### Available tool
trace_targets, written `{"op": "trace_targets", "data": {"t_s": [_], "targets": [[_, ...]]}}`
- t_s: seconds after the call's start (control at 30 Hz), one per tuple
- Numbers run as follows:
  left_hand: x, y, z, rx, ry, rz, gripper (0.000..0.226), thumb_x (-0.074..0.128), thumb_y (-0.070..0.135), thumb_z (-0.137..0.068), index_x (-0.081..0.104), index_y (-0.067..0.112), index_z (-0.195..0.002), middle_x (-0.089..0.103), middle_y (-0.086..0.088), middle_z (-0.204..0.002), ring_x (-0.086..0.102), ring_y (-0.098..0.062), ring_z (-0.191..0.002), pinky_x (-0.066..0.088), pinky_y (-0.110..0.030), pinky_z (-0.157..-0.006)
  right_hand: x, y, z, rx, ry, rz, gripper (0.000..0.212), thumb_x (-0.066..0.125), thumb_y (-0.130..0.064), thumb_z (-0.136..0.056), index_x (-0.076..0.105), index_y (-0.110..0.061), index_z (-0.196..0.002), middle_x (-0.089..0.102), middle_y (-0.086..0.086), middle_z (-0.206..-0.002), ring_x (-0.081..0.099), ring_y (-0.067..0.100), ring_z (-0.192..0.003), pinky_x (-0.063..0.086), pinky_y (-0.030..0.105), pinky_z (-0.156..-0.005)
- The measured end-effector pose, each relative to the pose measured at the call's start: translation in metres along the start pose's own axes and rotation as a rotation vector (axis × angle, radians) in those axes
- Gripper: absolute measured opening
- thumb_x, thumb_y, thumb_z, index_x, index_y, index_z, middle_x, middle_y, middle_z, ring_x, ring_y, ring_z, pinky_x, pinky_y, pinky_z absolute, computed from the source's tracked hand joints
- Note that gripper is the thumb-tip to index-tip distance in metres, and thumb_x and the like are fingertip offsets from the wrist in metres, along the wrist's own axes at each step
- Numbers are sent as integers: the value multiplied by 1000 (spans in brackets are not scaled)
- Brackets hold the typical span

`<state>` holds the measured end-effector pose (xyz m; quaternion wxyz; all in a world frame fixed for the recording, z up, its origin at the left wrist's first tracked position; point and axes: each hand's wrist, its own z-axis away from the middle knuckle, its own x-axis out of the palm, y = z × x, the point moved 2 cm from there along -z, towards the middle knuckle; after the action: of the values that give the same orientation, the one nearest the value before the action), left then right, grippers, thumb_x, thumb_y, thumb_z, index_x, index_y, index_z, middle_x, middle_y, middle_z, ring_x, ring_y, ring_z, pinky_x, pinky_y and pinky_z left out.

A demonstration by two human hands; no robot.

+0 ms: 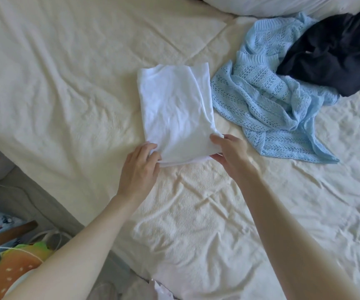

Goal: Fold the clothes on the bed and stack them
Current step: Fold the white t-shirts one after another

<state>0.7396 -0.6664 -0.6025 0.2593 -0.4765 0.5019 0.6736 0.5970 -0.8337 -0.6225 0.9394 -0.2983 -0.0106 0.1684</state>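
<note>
White folded garment, centre of frame, lies flat on the bed. Thin, soft, light cloth by the look of it; it will likely sag and slide open if lifted by one corner. Best hold: both near corners together, layers pinched.

Long axis runs from the near edge up the frame, tilted slightly left; the near short edge faces the person.

Left hand pinches the near-left corner, fingers curled on the cloth. Right hand grips the near-right corner, thumb on top.

Just right: a light blue open-knit sweater, crumpled and unfolded. Upper right: a dark garment, heaped, overlapping the knit.
</note>
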Motion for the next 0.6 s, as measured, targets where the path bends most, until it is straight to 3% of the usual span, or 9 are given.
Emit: {"op": "trace_targets", "data": {"t_s": [0.1, 0.2, 0.3, 0.4, 0.53, 0.6], "targets": [[-1, -7, 6, 63, 49, -31, 7, 54, -3, -79, 60, 0, -79, 63, -16, -103, 62, -33, -102, 50, -40, -76, -3, 7, 1, 3, -38, -101, 3, 59, -6, -88, 62, -6, -87, 61, 10, -92, 61, 21, -85, 56, 32, -75], [4, -10, 12, 85, 3, -57, 7, 62, -5, -77, 61, 1, -79, 63, -15, -106, 60, -32, -108, 49, -40, -78, -6, 10, 0, -89, 46, 80, 6, 59, -6, -87, 65, -9, -89, 63, 5, -85, 60, 16, -80, 54, 23, -65], [9, -12, 14, 82, -114, -95, 19, 71, 0, -75, 66, 3, -93, 59, -16, -125, 51, -33, -124, 48, -42, -90, -5, 10, -2, -78, 39, 184, 11, 61, -10, -87, 62, -6, -97, 60, 3, -80, 58, 18, -76, 50, 28, -67], [9, -15, 10, 80, -157, -128, 43, 72, -6, -72, 63, 3, -114, 52, -15, -136, 44, -35, -130, 44, -47, -98, -4, 5, -3, 4, -80, 200, 13, 62, -17, -89, 57, -8, -96, 57, 1, -85, 55, 16, -80, 49, 30, -74], [0, -13, 2, 132, -25, -77, 31, 71, -21, -63, 68, -4, -89, 68, -16, -111, 61, -37, -111, 50, -46, -91, -6, 2, 0, 59, -190, 246, 14, 62, -24, -90, 55, -12, -90, 57, 3, -94, 56, 20, -89, 47, 37, -87], [-6, -11, 5, 119, -20, 21, 26, 67, -22, -66, 67, -3, -83, 70, -16, -104, 63, -37, -108, 49, -38, -91, -9, 6, 4, 87, -170, 155, 14, 64, -19, -89, 57, -8, -96, 59, 7, -100, 59, 23, -94, 53, 37, -85]]}}
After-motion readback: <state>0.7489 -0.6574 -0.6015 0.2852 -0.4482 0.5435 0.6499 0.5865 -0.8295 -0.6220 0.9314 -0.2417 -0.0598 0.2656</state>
